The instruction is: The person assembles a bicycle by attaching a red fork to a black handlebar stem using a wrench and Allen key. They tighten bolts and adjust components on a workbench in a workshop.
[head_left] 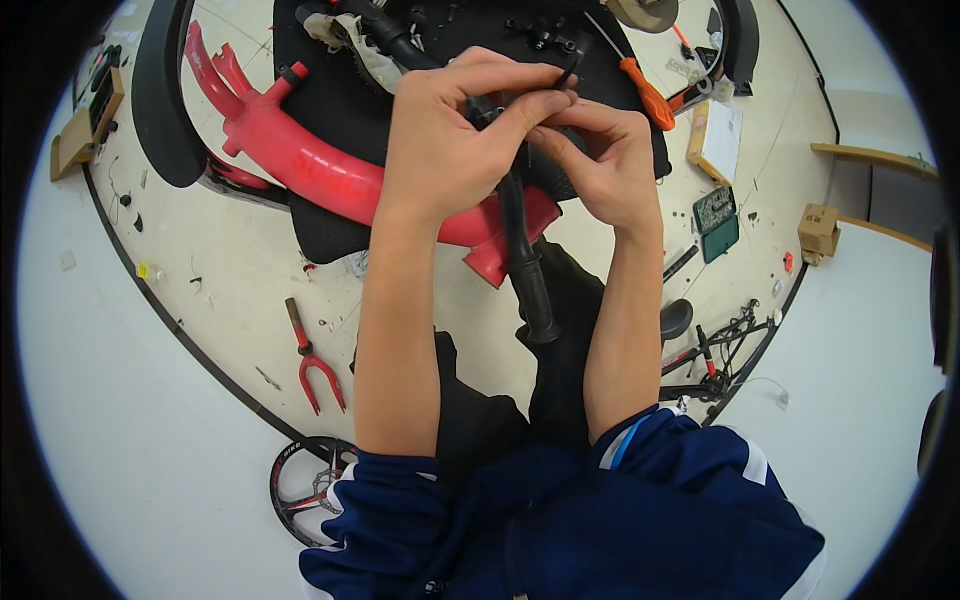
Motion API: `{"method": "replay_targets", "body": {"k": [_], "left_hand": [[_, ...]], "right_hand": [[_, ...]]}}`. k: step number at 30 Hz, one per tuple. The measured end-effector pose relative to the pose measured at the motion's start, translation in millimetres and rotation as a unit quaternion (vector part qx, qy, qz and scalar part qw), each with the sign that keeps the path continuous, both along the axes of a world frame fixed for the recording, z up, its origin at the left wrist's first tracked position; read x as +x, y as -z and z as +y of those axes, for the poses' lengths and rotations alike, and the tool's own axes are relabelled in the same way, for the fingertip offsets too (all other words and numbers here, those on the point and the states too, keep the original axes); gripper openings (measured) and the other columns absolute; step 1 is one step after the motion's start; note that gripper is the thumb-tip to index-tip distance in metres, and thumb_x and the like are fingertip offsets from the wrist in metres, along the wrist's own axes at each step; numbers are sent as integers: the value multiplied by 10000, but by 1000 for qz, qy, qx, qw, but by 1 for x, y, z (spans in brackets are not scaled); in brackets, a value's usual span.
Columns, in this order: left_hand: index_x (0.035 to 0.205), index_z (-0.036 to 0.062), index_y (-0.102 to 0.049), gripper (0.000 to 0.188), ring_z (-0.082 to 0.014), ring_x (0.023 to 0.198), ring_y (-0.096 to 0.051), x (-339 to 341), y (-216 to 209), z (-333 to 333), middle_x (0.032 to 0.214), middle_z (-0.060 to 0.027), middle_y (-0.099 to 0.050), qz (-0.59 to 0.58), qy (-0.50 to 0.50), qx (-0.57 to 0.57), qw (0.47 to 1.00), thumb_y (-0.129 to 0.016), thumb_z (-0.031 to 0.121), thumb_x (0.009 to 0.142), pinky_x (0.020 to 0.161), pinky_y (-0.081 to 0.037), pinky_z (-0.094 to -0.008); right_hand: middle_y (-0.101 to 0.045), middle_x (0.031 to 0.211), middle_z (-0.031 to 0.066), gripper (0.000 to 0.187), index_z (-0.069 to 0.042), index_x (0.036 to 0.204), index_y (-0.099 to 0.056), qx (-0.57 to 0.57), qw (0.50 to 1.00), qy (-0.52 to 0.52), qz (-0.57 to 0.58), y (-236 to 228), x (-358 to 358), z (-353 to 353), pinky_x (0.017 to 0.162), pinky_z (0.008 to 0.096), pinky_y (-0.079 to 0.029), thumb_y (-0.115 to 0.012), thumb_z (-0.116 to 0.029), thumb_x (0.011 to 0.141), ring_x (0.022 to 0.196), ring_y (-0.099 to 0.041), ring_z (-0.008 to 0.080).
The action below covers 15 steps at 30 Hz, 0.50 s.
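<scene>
My left hand [445, 140] and my right hand [610, 165] meet above a black handlebar [513, 215]. Both are closed in a pinch, fingertips touching or nearly so. A small dark thin part [570, 70] sticks up from the left fingertips; its kind I cannot make out. What the right fingertips pinch is mostly hidden behind the fingers. The handlebar runs under the hands and ends in a rubber grip [538, 300] over my lap. Beneath it, a red bicycle frame [310, 165] lies across a black chair seat [320, 225], passing behind my left wrist.
Beside my right hand lies an orange-handled screwdriver [648, 93]. Black armrests [165, 100] flank the seat. On the floor are a red fork [318, 365], a wheel [285, 490], a green tool case [720, 238], a cardboard box [818, 230] and black bicycle parts [715, 378].
</scene>
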<state>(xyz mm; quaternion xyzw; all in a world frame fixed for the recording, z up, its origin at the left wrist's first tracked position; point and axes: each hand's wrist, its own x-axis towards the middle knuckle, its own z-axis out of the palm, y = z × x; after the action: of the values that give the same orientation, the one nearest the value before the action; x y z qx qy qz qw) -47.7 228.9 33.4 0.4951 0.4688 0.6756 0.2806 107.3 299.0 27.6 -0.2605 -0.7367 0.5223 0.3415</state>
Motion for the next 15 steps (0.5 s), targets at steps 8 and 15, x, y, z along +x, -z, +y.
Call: {"method": "replay_targets", "body": {"k": [8,15], "left_hand": [[943,40,-783,201,-130,787,-680,10,1,5,842,-51,-715,-23,-60,-11,998,-808,28,744,710,-523,-235],[1006,-51,-735,190,-170,840,-703,2,1,2,910,-112,-736,-15,33,-5,999,-731,-60,816,804,-552,-265]], "right_hand": [[-747,844,76,144,35,948,-749,-30,997,63,30,-4,-4,-8,765,241,-540,-751,0,809,794,-688,109],[-744,862,91,169,41,987,-742,-30,999,31,-7,-5,1,-6,771,250,-544,-740,7,822,808,-688,118]]}}
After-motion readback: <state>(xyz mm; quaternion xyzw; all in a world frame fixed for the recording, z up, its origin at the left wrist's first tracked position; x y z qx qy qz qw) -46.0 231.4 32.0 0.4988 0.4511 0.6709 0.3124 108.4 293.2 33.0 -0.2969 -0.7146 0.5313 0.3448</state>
